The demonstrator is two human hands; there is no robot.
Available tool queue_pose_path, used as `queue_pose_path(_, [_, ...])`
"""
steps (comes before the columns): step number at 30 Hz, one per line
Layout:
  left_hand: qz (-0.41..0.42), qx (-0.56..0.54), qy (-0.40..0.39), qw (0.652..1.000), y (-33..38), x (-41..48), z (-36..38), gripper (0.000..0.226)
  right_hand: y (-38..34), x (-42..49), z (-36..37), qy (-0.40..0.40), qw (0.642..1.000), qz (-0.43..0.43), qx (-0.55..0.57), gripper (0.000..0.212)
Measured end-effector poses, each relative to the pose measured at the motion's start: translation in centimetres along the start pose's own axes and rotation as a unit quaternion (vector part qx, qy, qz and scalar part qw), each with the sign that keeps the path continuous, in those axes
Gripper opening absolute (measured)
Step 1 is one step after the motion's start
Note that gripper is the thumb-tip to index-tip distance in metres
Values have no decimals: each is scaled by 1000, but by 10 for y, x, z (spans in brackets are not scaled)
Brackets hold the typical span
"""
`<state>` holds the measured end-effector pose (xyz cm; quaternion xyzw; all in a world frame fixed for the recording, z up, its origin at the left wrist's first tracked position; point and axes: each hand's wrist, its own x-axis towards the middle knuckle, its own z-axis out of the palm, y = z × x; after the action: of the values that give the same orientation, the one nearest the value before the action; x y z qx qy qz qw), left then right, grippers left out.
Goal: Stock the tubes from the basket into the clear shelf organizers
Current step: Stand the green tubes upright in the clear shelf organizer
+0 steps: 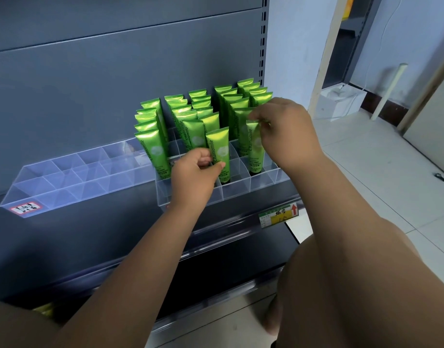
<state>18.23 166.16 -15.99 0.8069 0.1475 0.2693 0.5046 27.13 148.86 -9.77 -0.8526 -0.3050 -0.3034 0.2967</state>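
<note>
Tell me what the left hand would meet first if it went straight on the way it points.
The left hand grips a tube; pushing on, it would likely meet the standing tubes just behind, though depth is unclear.

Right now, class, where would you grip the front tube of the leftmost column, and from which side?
Pinch the front tube by its flat crimped top, coming from above: it stands upright in the organizer, whose walls enclose its base.

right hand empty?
No, the right hand pinches the top of a tube standing in the organizer.
</note>
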Motion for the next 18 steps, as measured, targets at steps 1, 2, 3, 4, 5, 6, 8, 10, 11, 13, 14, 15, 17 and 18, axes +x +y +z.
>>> queue_pose_path(1, [0,1,0,1000,0,0,0,27,0,0,0,0,1000,-3,1,39])
queue_pose_path(2, [0,3,0,1000,0,-1,0,28,1,0,0,0,1000,-5,2,39])
queue_pose_path(3, [1,4,-1,1000,0,-1,0,28,1,0,-1,1,1000,-5,3,39])
queue_pose_path(4, [2,4,-2,1000,0,-1,0,29,1,0,-1,1,1000,-4,2,39])
queue_pose_path(5, [3,4,-3,1000,1,-1,-1,29,1,1,-1,1,1000,-3,0,39])
queue_pose_path(6, [3,4,-4,1000,1,-1,-1,29,1,1,-1,0,1000,-1,0,38])
queue_pose_path(8, [0,5,-7,1000,1,-2,-2,31,2,1,-1,1,1000,2,-1,38])
queue_pose_path(10, [-2,4,-10,1000,3,-3,-2,32,2,1,-1,4,1000,3,-1,37])
queue_pose_path(11, [-3,2,-13,1000,4,-3,-3,30,2,0,-1,6,1000,3,0,38])
queue_pose_path(13, [-2,-2,-18,1000,4,-3,-4,29,0,-1,-1,9,1000,1,-1,40])
queue_pose_path(14, [-2,-6,-19,1000,5,-3,-4,30,-1,-1,-1,9,1000,-1,-3,42])
queue_pose_path(15, [-2,-10,-18,1000,5,-2,-5,31,-2,-2,0,8,1000,-4,-5,44])
queue_pose_path(17, [1,-12,-18,1000,5,-2,-6,35,-4,-3,1,8,1000,-9,-10,46])
queue_pose_path(18, [7,-7,-19,1000,6,-4,-7,38,-4,-3,1,8,1000,-10,-13,47])
